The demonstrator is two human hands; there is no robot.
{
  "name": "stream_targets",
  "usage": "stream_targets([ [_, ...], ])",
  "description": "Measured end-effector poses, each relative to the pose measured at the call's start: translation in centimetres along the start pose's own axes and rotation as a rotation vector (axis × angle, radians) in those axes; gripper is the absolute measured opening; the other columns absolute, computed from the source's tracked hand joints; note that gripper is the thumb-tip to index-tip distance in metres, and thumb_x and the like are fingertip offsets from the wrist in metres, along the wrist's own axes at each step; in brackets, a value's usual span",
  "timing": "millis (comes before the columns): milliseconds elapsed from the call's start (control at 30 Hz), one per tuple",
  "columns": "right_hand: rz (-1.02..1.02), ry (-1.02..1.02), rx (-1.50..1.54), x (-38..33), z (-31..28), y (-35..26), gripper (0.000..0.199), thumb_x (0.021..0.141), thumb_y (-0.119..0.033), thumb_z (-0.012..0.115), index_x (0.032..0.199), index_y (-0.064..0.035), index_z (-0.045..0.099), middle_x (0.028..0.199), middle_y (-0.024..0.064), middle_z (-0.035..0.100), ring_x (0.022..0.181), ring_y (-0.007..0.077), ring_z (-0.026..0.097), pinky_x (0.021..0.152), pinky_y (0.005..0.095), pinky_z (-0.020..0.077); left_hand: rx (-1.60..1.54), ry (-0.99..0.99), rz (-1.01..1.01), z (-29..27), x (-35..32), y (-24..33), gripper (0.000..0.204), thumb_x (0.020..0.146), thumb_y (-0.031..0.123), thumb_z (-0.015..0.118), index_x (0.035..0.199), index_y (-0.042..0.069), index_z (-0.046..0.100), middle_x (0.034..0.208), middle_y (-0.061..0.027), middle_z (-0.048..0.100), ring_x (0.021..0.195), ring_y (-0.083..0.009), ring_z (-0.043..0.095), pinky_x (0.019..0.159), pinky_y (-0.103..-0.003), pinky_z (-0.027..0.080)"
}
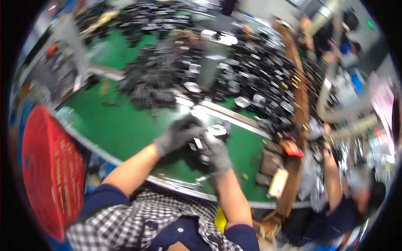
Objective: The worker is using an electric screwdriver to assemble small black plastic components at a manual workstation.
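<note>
Green belt surface (125, 125) spreads across the scene, with heaps of small black parts (167, 75) piled far behind. Near centre, the gloved left hand (178, 136) and gloved right hand (215, 154) close together on a small black-and-white part (197, 144), blurred. A red basket (50, 167) stands near left; a small red packet (292, 148) lies right.

Red-and-white label (292, 148), right of belt
</note>
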State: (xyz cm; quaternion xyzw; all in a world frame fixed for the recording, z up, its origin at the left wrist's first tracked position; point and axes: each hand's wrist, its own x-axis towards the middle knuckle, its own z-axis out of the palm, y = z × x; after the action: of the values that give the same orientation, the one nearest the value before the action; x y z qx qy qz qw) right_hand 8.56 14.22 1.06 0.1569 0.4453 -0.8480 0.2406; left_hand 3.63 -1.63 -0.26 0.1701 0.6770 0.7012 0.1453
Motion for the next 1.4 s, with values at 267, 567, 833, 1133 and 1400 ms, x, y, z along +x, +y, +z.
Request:
stream_targets([
  [267,-0.769,0.424,-1.468,2.1,-1.2,2.4,0.030,0.091,-0.030,0.042,0.091,-0.0041,0.058,0.068,0.0153,0.060,0.063,0.0355,0.056,0.061,0.0421,0.0461,0.203,0.193,0.093,1.3,-0.7,-0.8,0.024,0.086,0.019,0.058,0.102,0.000,0.058,0.082,-0.0019,0.060,0.078,-0.0067,0.052,0.067,-0.020,0.043],
  [567,-0.374,0.098,-0.601,1.7,-1.6,1.4,0.034,0.090,-0.032,0.045,0.074,-0.0040,0.057,0.064,0.0184,0.056,0.064,0.0364,0.055,0.062,0.0436,0.0442,0.044,0.141,0.054,1.0,-0.3,-0.2,0.028,0.086,0.024,0.058,0.103,0.002,0.058,0.088,0.0009,0.058,0.079,-0.0065,0.050,0.069,-0.021,0.041],
  [833,-0.499,0.135,-0.762,1.8,-1.2,1.8,0.035,0.090,-0.033,0.047,0.075,-0.0031,0.058,0.060,0.0169,0.054,0.059,0.0317,0.054,0.059,0.0403,0.0439,-0.165,0.031,-0.163,0.1,0.1,0.3,0.026,0.087,0.021,0.058,0.104,0.002,0.058,0.088,0.0006,0.058,0.075,-0.0070,0.050,0.068,-0.020,0.041],
  [1133,-0.731,0.227,-1.176,2.8,-2.0,2.3,0.045,0.091,-0.041,0.045,0.070,-0.0027,0.056,0.055,0.0121,0.053,0.051,0.0252,0.051,0.053,0.0362,0.0425,0.198,0.186,0.123,0.6,-0.2,-0.8,0.028,0.087,0.024,0.059,0.103,0.002,0.059,0.084,-0.0005,0.058,0.070,-0.0068,0.051,0.063,-0.019,0.042],
  [1400,-0.401,-0.035,-0.469,2.1,-1.8,1.5,0.048,0.092,-0.041,0.041,0.066,-0.0026,0.053,0.052,0.0085,0.049,0.052,0.0202,0.051,0.053,0.0337,0.0425,-0.261,-0.011,-0.094,0.4,-0.1,0.6,0.026,0.087,0.022,0.058,0.103,0.001,0.059,0.085,-0.0002,0.060,0.076,-0.0073,0.051,0.067,-0.020,0.042],
])
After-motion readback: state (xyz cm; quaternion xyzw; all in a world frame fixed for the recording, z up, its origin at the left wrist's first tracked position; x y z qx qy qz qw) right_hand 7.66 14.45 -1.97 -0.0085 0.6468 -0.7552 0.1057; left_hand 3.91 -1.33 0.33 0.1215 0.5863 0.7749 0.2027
